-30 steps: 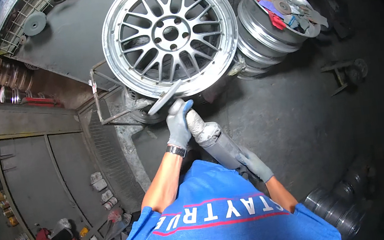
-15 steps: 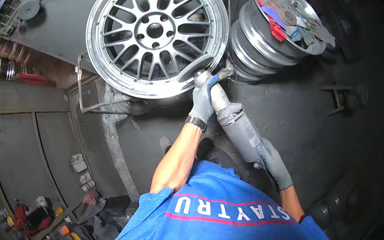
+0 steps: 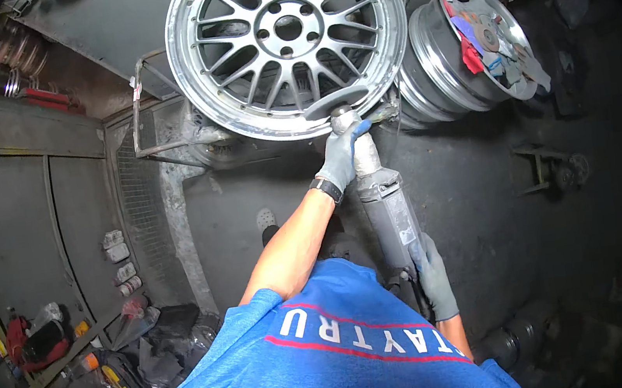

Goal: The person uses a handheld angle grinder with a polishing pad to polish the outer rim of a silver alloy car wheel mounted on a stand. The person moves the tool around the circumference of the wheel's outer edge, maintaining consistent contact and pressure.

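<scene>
My left hand (image 3: pixel 341 156), in a grey and blue glove, wraps around the front neck of a grey angle grinder (image 3: pixel 391 215). My gloved right hand (image 3: pixel 437 279) grips the tool's rear end, close to my body. At the grinder's head, a flat round grey disc (image 3: pixel 336 102) lies over the near lip of a silver multi-spoke wheel rim (image 3: pixel 195 91). Whether the disc presses on the metal or hovers just above it, I cannot tell. The wheel's face is turned up toward me, with a round centre hole and bolt holes around it.
Right of the wheel, stacked rims (image 3: pixel 435 60) carry a pile of coloured abrasive pads and discs (image 3: pixel 491 37). A bent metal tube frame (image 3: pixel 139 126) juts out at the wheel's left. Bags (image 3: pixel 164 362) lie lower left, and a small stand (image 3: pixel 539 168) is on the right.
The grinder has swung more upright, and its disc has slid a little left along the near rim lip. Both hands keep their grip. The whole view has shifted slightly.
</scene>
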A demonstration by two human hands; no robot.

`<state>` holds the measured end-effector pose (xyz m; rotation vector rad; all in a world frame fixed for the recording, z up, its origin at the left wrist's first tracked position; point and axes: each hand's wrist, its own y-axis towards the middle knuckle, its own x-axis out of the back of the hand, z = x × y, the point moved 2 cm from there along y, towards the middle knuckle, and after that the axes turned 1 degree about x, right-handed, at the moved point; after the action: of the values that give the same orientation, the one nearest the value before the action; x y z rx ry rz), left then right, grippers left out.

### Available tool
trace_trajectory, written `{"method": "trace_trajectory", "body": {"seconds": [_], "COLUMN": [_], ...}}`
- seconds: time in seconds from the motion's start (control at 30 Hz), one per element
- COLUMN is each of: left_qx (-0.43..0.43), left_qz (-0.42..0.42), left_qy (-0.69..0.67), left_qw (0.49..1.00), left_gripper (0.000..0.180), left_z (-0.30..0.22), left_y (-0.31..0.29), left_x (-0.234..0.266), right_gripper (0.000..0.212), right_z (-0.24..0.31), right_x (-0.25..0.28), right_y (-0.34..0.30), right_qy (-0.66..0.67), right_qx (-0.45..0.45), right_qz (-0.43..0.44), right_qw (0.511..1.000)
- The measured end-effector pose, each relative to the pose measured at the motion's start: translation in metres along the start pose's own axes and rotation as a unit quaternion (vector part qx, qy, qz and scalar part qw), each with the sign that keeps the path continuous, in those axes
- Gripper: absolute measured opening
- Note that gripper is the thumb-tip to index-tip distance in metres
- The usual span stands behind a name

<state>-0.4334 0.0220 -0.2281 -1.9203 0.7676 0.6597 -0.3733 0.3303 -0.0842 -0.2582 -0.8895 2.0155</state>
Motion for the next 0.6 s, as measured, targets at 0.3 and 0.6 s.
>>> {"method": "trace_trajectory", "body": {"seconds": [0.3,0.6], "left_qx": [-0.006,-0.053], "left_qz": [-0.012,-0.08], "left_qy": [0.126,0.251], "left_qw": [0.992,0.963], "left_gripper": [0.035,0.049], "left_z": [-0.062,-0.106], "left_y": [-0.043,-0.065], "left_x": [0.072,0.08], "right_gripper": [0.066,0.06], "right_z": [-0.074,-0.076], "right_x": [-0.117,-0.152], "right_y": [-0.029,-0.023], "right_qy": [0.11,0.229], "right_qx": [0.001,-0.096], "right_qz": [0.033,0.114], "right_qw": [0.993,0.962]}}
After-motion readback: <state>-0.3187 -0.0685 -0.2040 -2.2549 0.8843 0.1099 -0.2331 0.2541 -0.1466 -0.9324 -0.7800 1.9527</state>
